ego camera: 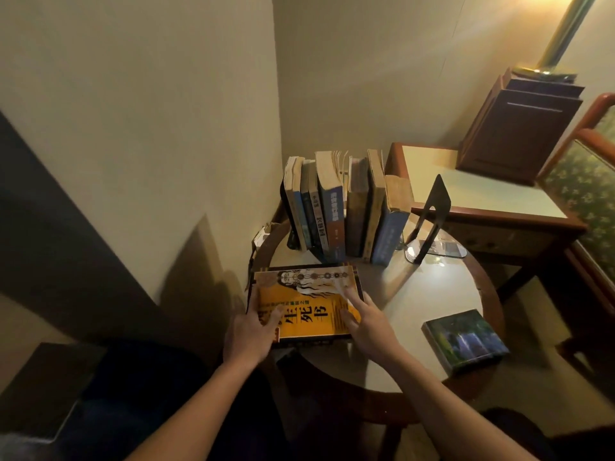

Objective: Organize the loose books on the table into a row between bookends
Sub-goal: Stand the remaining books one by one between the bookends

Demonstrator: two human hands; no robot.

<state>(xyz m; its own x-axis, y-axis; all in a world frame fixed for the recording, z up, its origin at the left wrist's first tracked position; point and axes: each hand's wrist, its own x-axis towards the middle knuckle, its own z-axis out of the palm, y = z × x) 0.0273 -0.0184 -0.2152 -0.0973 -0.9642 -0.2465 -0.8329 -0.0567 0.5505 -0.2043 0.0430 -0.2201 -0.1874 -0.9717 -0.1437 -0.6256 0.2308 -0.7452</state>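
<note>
as the yellow book (pixel 309 307) lies flat with its cover up at the near left part of the round table (pixel 416 304), both hands are already on it. my left hand (pixel 248 331) grips the near left corner, fingers curled onto the cover and the thumb along the left edge. my right hand (pixel 366 322) rests on the right side with fingers spread and almost straight, the index finger pointing away from me. i judge this book to be thick and rather heavy, stiff enough to lift by its edges, but the glossy cover may slip, so i would hold it by the two short edges with the thumbs above and the fingers under. something dark shows along its far and right edges, and i cannot tell if this is another book beneath. the long axis seems to run left to right, about parallel to the row of books (pixel 346 207); the drawn figure lies sideways with the head to my left, so the top probably points left. it must be turned upright. the right bookend (pixel 429 217) stands apart from the leaning row, leaving room.
</note>
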